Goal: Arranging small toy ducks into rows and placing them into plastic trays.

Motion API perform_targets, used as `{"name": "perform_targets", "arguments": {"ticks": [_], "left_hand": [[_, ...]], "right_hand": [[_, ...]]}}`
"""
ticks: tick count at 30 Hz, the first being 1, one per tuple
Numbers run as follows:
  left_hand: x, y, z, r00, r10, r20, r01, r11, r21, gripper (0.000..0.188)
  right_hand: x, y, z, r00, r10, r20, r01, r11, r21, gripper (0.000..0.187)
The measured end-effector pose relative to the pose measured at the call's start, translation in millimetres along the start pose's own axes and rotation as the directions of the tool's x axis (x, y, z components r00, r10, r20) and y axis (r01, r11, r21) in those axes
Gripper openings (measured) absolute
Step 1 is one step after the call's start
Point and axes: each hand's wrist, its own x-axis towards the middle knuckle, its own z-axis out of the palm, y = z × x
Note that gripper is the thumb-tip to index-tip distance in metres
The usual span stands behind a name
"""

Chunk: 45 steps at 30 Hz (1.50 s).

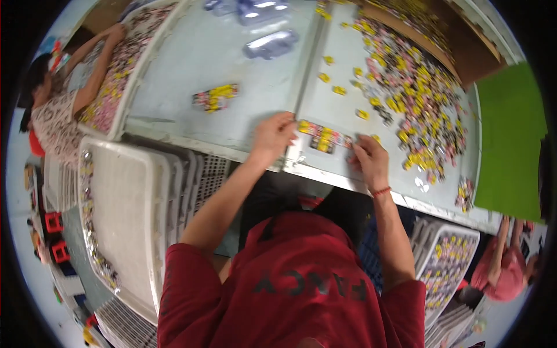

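Small yellow, pink and black wrapped pieces lie in a short row (326,137) on the pale tabletop in front of me. My left hand (274,138) rests at the row's left end, beside the seam between two table sections. Its fingers are loosely bent and a little apart, with nothing seen in them. At the row's right end is my right hand (369,156), thumb and fingers drawn together near the last piece. What they pinch, if anything, is hidden. Another small cluster of yellow and pink pieces (216,97) lies farther left.
A large heap of wrapped pieces (415,98) spreads to the right, below a brown cardboard box (473,43). Clear plastic packaging (271,44) lies at the far side. White trays (119,203) are stacked at left. A green panel (513,133) stands at right. Other people work on both sides.
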Motion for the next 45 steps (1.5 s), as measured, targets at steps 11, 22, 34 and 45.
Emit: {"name": "perform_targets", "arguments": {"ticks": [11,22,34,45], "left_hand": [[-0.9,13.2,-66.7,0.960,0.084,-0.268,-0.103,0.993,-0.056,0.026],[22.7,-18.5,-186.6,0.791,0.120,-0.600,-0.069,0.992,0.107,0.033],[32.7,-3.8,-164.3,0.661,0.444,-0.605,-0.210,0.883,0.419,0.022],[168.3,42.5,-57.6,0.750,0.617,0.239,-0.504,0.299,0.810,0.016]], "right_hand": [[32.7,-68.9,57.4,0.978,0.078,0.192,-0.125,0.961,0.245,0.034],[114.7,-127.9,218.8,0.943,0.032,0.330,-0.063,0.994,0.084,0.031],[86.2,-93.8,178.7,0.884,-0.399,0.244,0.451,0.864,-0.224,0.030],[-2.3,-49.9,114.2,0.858,-0.503,0.102,0.512,0.853,-0.100,0.014]]}}
